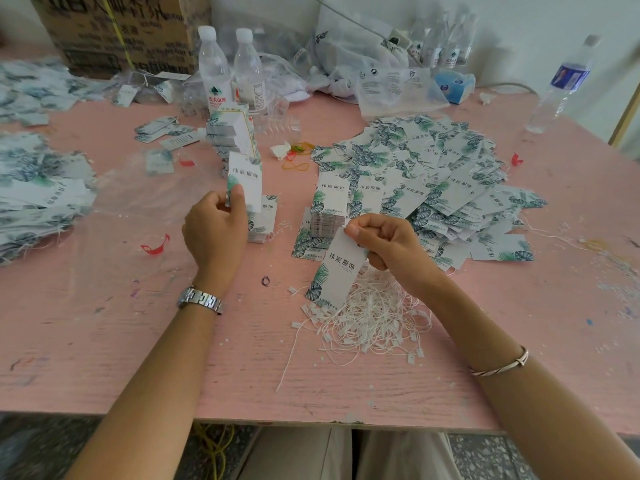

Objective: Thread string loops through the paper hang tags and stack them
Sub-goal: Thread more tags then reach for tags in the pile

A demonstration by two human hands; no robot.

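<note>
My left hand [216, 225] grips a small bunch of white hang tags [245, 181] with green leaf print, held upright above a short stack of tags [266, 216]. My right hand [384, 245] pinches the top end of a single hang tag [334, 271] that hangs down over a tangled heap of white string loops [367, 317]. Whether a string runs through that tag is hidden by the fingers. A neat stack of tags [327, 209] sits just beyond my right hand.
A large loose pile of tags [446, 174] spreads at right on the pink table [104, 323]. More tags [38, 188] lie at left. Banded tag bundles [230, 133], water bottles [213, 69], a cardboard box [121, 29], plastic bags and rubber bands [298, 157] stand further back.
</note>
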